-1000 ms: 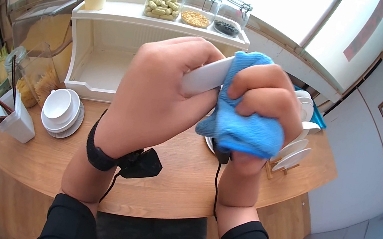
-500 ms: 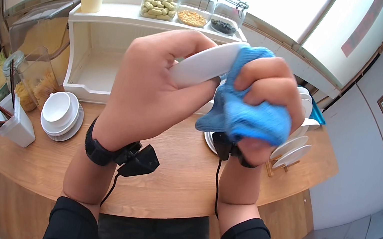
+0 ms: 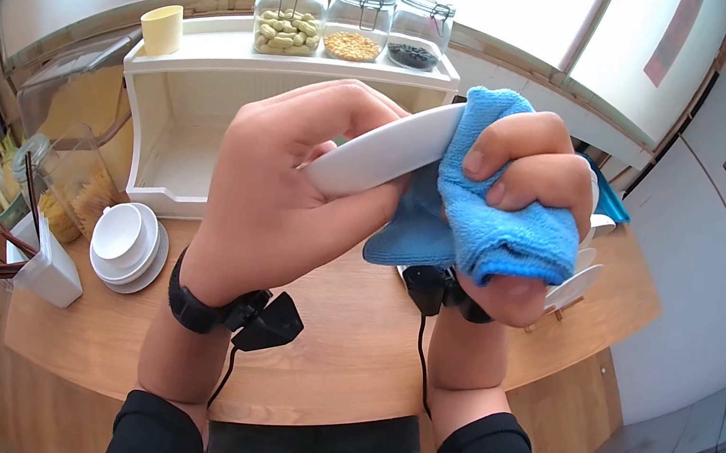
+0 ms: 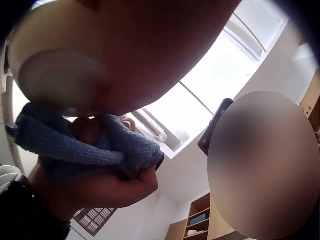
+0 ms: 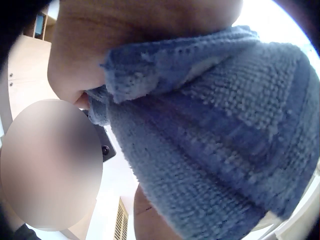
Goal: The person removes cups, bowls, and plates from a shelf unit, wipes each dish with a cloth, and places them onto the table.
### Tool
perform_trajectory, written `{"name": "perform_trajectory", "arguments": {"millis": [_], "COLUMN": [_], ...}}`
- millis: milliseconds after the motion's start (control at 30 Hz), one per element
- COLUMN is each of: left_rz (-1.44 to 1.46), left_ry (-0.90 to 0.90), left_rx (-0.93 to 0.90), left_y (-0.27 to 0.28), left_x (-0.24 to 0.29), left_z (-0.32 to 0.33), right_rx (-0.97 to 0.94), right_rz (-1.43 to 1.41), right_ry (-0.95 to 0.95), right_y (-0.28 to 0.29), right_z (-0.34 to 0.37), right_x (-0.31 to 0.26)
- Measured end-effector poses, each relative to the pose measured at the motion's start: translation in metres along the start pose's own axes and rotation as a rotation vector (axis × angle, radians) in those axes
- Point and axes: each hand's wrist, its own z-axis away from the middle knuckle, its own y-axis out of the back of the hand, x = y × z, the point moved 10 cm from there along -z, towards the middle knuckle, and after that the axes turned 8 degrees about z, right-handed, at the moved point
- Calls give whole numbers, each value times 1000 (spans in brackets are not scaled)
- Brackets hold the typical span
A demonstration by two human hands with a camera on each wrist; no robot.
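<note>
A white plate (image 3: pixel 385 153) is held up above the wooden table, seen nearly edge-on in the head view. My left hand (image 3: pixel 284 184) grips its left side, thumb below and fingers over the far side. At the plate's right end, my right hand (image 3: pixel 544 175) clutches a bunched blue cloth (image 3: pixel 514 242) against the rim, two fingers curled over it. One flap of the cloth hangs beneath the plate. The left wrist view shows the round underside of the plate (image 4: pixel 60 80) just above the cloth (image 4: pixel 75 145). Folds of cloth (image 5: pixel 210 130) fill most of the right wrist view.
On the table (image 3: pixel 315 343) at left stand a bowl on stacked plates (image 3: pixel 148 263) and a white holder (image 3: pixel 53 271) with chopsticks. Plates in a rack (image 3: pixel 579 287) stand at right, partly hidden. Behind, a white shelf (image 3: pixel 183 124) carries glass jars (image 3: pixel 290 22) and a yellow cup (image 3: pixel 162 30).
The head view has tilted slightly. The right hand and cloth have shifted a little rightward along the rim, and more of the plate shows. Both hands keep their holds.
</note>
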Motion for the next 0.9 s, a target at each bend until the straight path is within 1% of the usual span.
{"name": "perform_trajectory", "arguments": {"millis": [33, 100, 133, 167, 200, 233, 300, 333, 367, 400, 433, 467, 500, 533, 567, 600, 633, 667, 700, 767, 800, 833, 900], "left_rz": [2, 141, 139, 228, 305, 281, 472, 520, 500, 644, 789, 824, 807, 911, 1016, 1008, 930, 856, 859, 592, 488, 495, 62], "left_ry": [2, -61, -62, -107, -159, -164, -43, 7, -1, 16, 33, 90, 85, 107, 135, 138, 117, 97, 101, 186, 291, 296, 242], "left_rx": [-1, 65, 57, 96, 125, 93, 212, 279, 262, 328, 398, 439, 440, 480, 520, 521, 493, 465, 465, 213, 136, 143, -246], "left_y": [0, 7, 5, 9, 16, 12, 14, 16, 12, 14, 17, 19, 19, 17, 14, 12, 10, 8, 10, 6, 3, 12, -6], "left_x": [0, 6, 6, 8, 11, 10, -11, -23, -26, -34, -40, -46, -42, -42, -45, -45, -42, -39, -41, -42, -39, -40, -35], "left_z": [2, 6, 7, 8, 7, 7, 11, 15, 13, 13, 14, 15, 14, 14, 16, 16, 14, 13, 13, 8, 7, 7, 5], "right_rx": [0, 149, 140, 154, 169, 188, 252, 334, 413, 441, 450, 407, 358, 318, 323, 187, 47, 91, 91, 34, -22, -29, -326], "right_rz": [2, -28, -50, -49, -332, -619, -654, -583, -512, -415, -430, -249, -67, 110, 99, 47, -2, -190, -186, -308, -290, -287, -74], "right_ry": [-2, -205, -194, -185, -199, -207, -180, -224, -272, -329, -319, -431, -541, -495, -497, -638, -774, -828, -832, -693, -625, -634, -560], "right_y": [1, 18, 23, 28, 26, 22, 25, 30, 35, 38, 40, 40, 39, 39, 38, 25, 11, 8, 12, 20, 24, 32, 23], "right_z": [1, 8, 9, 11, 13, 15, 15, 16, 17, 17, 17, 20, 23, 17, 13, 11, 16, 22, 25, 20, 17, 16, 15], "right_x": [-1, 17, 24, 30, 42, 51, 53, 55, 57, 59, 57, 62, 69, 64, 60, 67, 75, 82, 86, 82, 78, 79, 75]}}
